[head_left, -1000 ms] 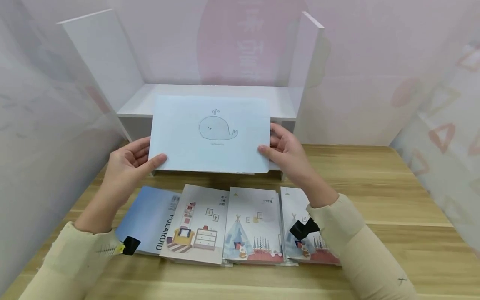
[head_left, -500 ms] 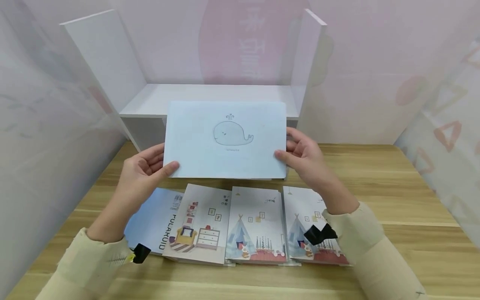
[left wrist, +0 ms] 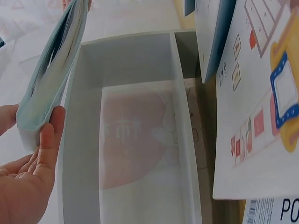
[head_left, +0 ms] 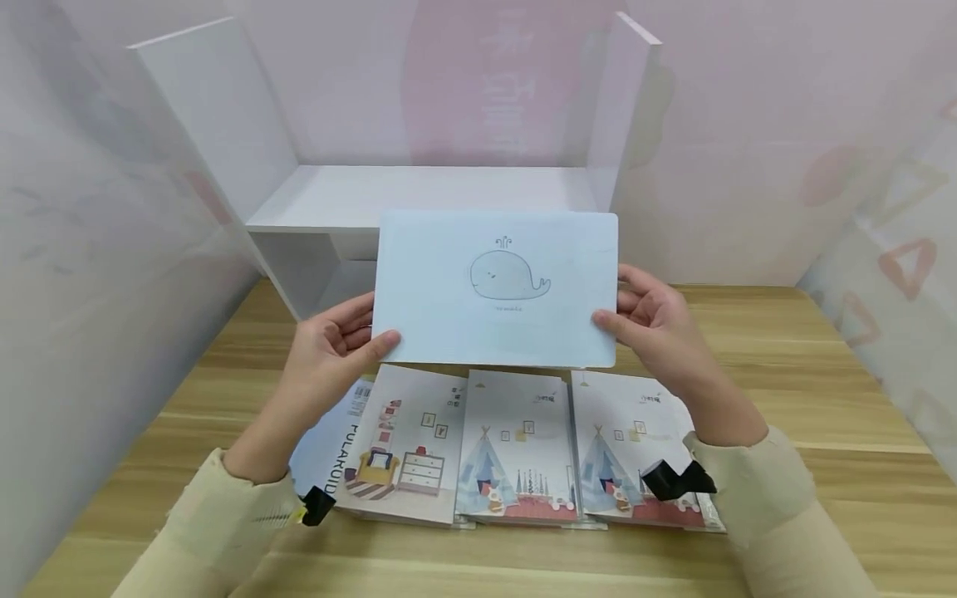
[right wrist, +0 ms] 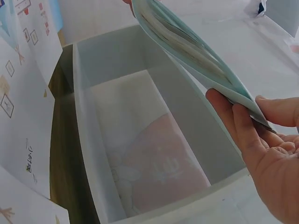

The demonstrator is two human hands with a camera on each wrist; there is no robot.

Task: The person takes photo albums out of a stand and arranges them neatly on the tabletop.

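Observation:
Both hands hold a pale blue book (head_left: 493, 332) with a whale drawing on its cover, raised level in front of the white shelf (head_left: 441, 195). My left hand (head_left: 329, 345) grips its left edge, thumb on the front cover and fingers behind. On the opposite edge my right hand (head_left: 658, 328) pinches it the same way. In the left wrist view the book (left wrist: 51, 93) is seen edge-on, with leaves showing between its covers. The right wrist view also shows the leaves of the book (right wrist: 187, 44) between the fingers and thumb of the right hand (right wrist: 275, 163).
Below the hands, a row of books lies on the wooden table (head_left: 785, 399): a blue book lettered POLAROID (head_left: 329, 440), a book with an armchair picture (head_left: 404, 448), and two tent-picture books (head_left: 516, 448). The shelf's upright side panels (head_left: 213, 116) stand behind.
Both hands have carried the whale book to the right and slightly down, exposing more of the shelf's lower left compartment. Its grip by both hands looks the same. The books on the table stay put.

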